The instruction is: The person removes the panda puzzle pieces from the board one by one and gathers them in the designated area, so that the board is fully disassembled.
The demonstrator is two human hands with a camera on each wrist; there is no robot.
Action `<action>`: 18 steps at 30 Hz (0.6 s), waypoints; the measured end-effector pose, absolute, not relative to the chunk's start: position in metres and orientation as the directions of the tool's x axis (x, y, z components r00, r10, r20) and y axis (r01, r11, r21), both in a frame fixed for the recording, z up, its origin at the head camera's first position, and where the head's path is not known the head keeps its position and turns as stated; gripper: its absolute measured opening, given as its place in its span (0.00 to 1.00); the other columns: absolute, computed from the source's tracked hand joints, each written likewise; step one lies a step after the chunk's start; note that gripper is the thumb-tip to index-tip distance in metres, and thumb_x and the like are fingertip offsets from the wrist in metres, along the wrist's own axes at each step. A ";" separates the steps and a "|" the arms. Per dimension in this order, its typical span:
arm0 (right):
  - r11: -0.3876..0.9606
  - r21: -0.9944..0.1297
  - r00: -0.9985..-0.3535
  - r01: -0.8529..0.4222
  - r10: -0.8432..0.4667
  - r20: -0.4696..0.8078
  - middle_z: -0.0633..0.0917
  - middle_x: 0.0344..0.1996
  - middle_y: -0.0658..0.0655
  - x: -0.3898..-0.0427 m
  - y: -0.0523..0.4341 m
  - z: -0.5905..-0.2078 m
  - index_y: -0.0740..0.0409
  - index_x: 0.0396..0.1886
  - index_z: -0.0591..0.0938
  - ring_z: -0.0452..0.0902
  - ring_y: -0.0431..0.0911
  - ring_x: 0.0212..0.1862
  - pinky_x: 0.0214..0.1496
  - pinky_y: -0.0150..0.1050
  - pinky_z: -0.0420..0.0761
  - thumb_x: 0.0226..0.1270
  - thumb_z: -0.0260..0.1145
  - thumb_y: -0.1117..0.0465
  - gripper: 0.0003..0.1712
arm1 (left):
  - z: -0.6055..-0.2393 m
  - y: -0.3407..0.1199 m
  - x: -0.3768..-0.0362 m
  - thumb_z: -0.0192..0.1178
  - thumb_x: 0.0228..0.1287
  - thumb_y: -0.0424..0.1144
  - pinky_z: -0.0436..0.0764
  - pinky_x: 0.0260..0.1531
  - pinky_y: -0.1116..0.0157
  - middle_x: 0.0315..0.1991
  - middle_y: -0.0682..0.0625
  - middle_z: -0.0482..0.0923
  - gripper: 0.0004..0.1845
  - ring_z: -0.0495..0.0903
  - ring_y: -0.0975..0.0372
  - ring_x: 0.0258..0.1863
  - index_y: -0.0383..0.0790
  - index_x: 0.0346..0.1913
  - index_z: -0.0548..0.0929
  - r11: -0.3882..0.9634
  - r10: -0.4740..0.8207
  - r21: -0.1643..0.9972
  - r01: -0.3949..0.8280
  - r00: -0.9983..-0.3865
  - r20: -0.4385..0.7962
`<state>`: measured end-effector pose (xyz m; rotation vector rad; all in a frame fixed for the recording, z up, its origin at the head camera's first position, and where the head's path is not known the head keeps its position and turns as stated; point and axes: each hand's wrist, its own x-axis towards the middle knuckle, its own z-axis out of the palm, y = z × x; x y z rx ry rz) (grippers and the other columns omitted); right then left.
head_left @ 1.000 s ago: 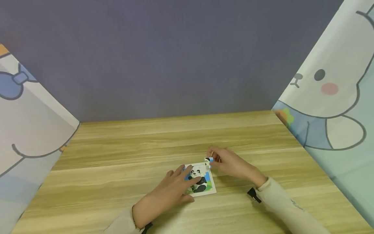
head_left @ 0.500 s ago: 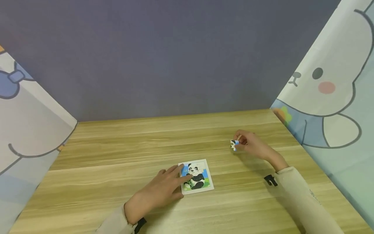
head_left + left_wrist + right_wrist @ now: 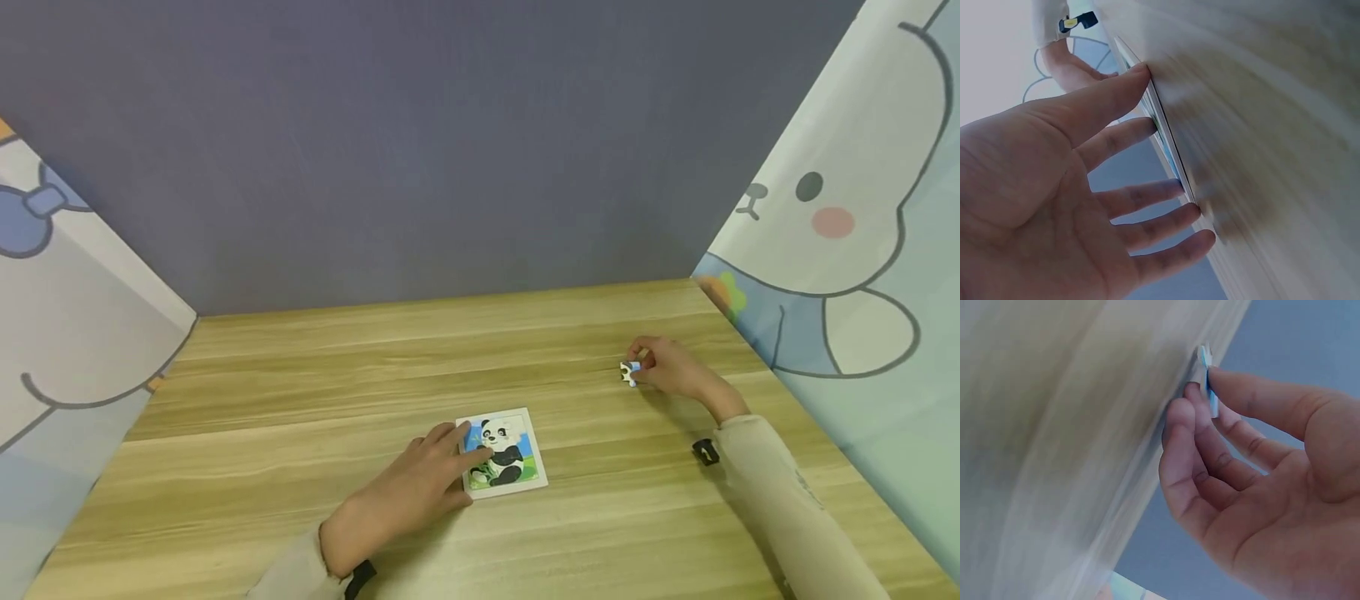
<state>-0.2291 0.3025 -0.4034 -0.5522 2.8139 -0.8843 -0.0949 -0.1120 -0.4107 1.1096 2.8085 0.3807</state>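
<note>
A square panda jigsaw puzzle [image 3: 517, 442] in a white frame lies flat on the wooden table. My left hand [image 3: 416, 483] rests on its left side, fingers spread, two fingertips over the picture and the thumb at the near left corner. In the left wrist view the left hand's fingers [image 3: 1141, 197] reach the frame's edge, nearly straight. Farther right and back, my right hand [image 3: 672, 369] pinches a small white, black and blue jigsaw piece [image 3: 628, 372] between thumb and fingers. The right wrist view shows the piece [image 3: 1205, 365] edge-on, close over the table, the other fingers curled below it.
The wooden table [image 3: 315, 392] spreads around both hands. A dark grey panel [image 3: 450, 158] stands along its back edge. Cartoon-printed sheets [image 3: 847, 275] close off the left and right sides. Black straps [image 3: 705, 452] hang at both wrists.
My right hand has carried the piece from the puzzle's upper right corner to the right and back, lowering it toward the table. My left hand has shifted slightly left, uncovering more of the picture.
</note>
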 end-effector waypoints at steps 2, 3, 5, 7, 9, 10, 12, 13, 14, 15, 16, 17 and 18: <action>0.781 -0.551 -0.925 -0.294 -0.378 -0.041 0.82 0.24 0.54 -0.231 0.305 -0.403 0.65 0.42 0.79 0.75 0.43 0.27 0.29 0.38 0.75 0.62 0.69 0.70 0.10 | -0.411 -0.113 -0.096 0.67 0.65 0.48 0.75 0.55 0.42 0.72 0.34 0.64 0.31 0.65 0.43 0.69 0.50 0.70 0.74 0.700 0.684 0.284 0.655 -0.730 -0.001; 0.788 -0.542 -0.926 -0.290 -0.374 -0.049 0.82 0.25 0.54 -0.231 0.306 -0.403 0.65 0.42 0.80 0.75 0.43 0.28 0.30 0.38 0.75 0.62 0.69 0.70 0.10 | -0.411 -0.113 -0.097 0.66 0.66 0.48 0.75 0.55 0.43 0.72 0.34 0.63 0.30 0.65 0.43 0.69 0.51 0.70 0.74 0.701 0.682 0.286 0.653 -0.731 -0.005; 0.795 -0.534 -0.928 -0.287 -0.370 -0.052 0.82 0.24 0.54 -0.233 0.306 -0.402 0.64 0.41 0.80 0.75 0.44 0.28 0.30 0.39 0.75 0.62 0.70 0.70 0.10 | -0.410 -0.114 -0.099 0.66 0.66 0.48 0.75 0.56 0.43 0.72 0.35 0.62 0.30 0.64 0.44 0.70 0.51 0.70 0.73 0.706 0.680 0.289 0.647 -0.733 -0.017; 0.802 -0.525 -0.929 -0.287 -0.366 -0.052 0.82 0.24 0.54 -0.234 0.306 -0.401 0.64 0.41 0.81 0.76 0.44 0.28 0.31 0.39 0.75 0.61 0.70 0.70 0.09 | -0.409 -0.115 -0.100 0.66 0.66 0.48 0.75 0.56 0.43 0.73 0.35 0.62 0.30 0.64 0.44 0.70 0.51 0.71 0.73 0.709 0.677 0.288 0.644 -0.735 -0.024; 0.809 -0.513 -0.930 -0.286 -0.363 -0.054 0.82 0.24 0.54 -0.234 0.306 -0.399 0.64 0.41 0.82 0.76 0.44 0.28 0.31 0.39 0.75 0.61 0.70 0.70 0.09 | -0.408 -0.114 -0.100 0.65 0.67 0.48 0.75 0.56 0.43 0.73 0.35 0.61 0.30 0.64 0.44 0.70 0.51 0.71 0.73 0.711 0.676 0.289 0.641 -0.737 -0.029; 0.813 -0.508 -0.931 -0.284 -0.361 -0.057 0.83 0.24 0.54 -0.234 0.305 -0.398 0.64 0.41 0.82 0.76 0.44 0.28 0.31 0.39 0.75 0.61 0.70 0.70 0.09 | -0.407 -0.114 -0.100 0.65 0.67 0.48 0.75 0.56 0.43 0.73 0.35 0.61 0.30 0.64 0.44 0.70 0.51 0.71 0.73 0.711 0.675 0.291 0.640 -0.737 -0.031; 0.819 -0.498 -0.931 -0.283 -0.360 -0.062 0.83 0.25 0.54 -0.233 0.305 -0.397 0.64 0.42 0.83 0.76 0.44 0.28 0.31 0.40 0.75 0.61 0.70 0.69 0.09 | -0.407 -0.113 -0.100 0.65 0.67 0.49 0.74 0.57 0.43 0.73 0.35 0.61 0.30 0.63 0.44 0.71 0.51 0.71 0.73 0.713 0.675 0.288 0.639 -0.737 -0.034; 0.822 -0.494 -0.931 -0.284 -0.359 -0.062 0.83 0.26 0.54 -0.232 0.305 -0.396 0.64 0.42 0.83 0.76 0.44 0.29 0.32 0.40 0.75 0.61 0.70 0.69 0.10 | -0.406 -0.112 -0.100 0.65 0.67 0.48 0.74 0.57 0.43 0.73 0.35 0.61 0.30 0.64 0.44 0.71 0.51 0.71 0.73 0.711 0.676 0.290 0.641 -0.736 -0.030; 0.824 -0.490 -0.931 -0.286 -0.360 -0.062 0.83 0.26 0.55 -0.232 0.305 -0.395 0.65 0.42 0.83 0.76 0.45 0.29 0.32 0.40 0.75 0.61 0.70 0.69 0.10 | -0.406 -0.112 -0.100 0.65 0.67 0.48 0.75 0.57 0.43 0.73 0.35 0.61 0.30 0.64 0.44 0.70 0.51 0.71 0.73 0.710 0.677 0.290 0.641 -0.736 -0.029; 0.827 -0.485 -0.931 -0.285 -0.359 -0.065 0.83 0.27 0.55 -0.231 0.305 -0.395 0.65 0.43 0.84 0.76 0.45 0.30 0.32 0.40 0.75 0.60 0.70 0.69 0.11 | -0.406 -0.112 -0.099 0.65 0.67 0.48 0.75 0.56 0.43 0.73 0.35 0.62 0.30 0.64 0.44 0.70 0.51 0.71 0.73 0.708 0.678 0.290 0.644 -0.734 -0.025; 0.830 -0.478 -0.930 -0.287 -0.360 -0.068 0.83 0.27 0.55 -0.230 0.305 -0.395 0.65 0.43 0.84 0.76 0.45 0.30 0.33 0.41 0.75 0.60 0.70 0.69 0.11 | -0.406 -0.112 -0.099 0.65 0.67 0.48 0.75 0.56 0.43 0.73 0.35 0.62 0.30 0.64 0.44 0.70 0.51 0.71 0.73 0.708 0.679 0.285 0.646 -0.734 -0.024; 0.836 -0.467 -0.930 -0.289 -0.361 -0.071 0.84 0.28 0.56 -0.229 0.304 -0.395 0.65 0.44 0.84 0.77 0.46 0.31 0.34 0.42 0.75 0.59 0.70 0.69 0.12 | -0.406 -0.111 -0.099 0.65 0.67 0.48 0.75 0.56 0.44 0.73 0.35 0.62 0.30 0.64 0.44 0.70 0.52 0.71 0.73 0.709 0.679 0.280 0.647 -0.734 -0.024; 0.842 -0.457 -0.929 -0.288 -0.361 -0.079 0.84 0.28 0.56 -0.228 0.304 -0.395 0.65 0.44 0.84 0.77 0.46 0.31 0.34 0.42 0.76 0.59 0.70 0.69 0.12 | -0.406 -0.111 -0.099 0.66 0.67 0.48 0.75 0.56 0.44 0.73 0.35 0.62 0.30 0.65 0.45 0.70 0.52 0.70 0.74 0.708 0.681 0.277 0.650 -0.732 -0.023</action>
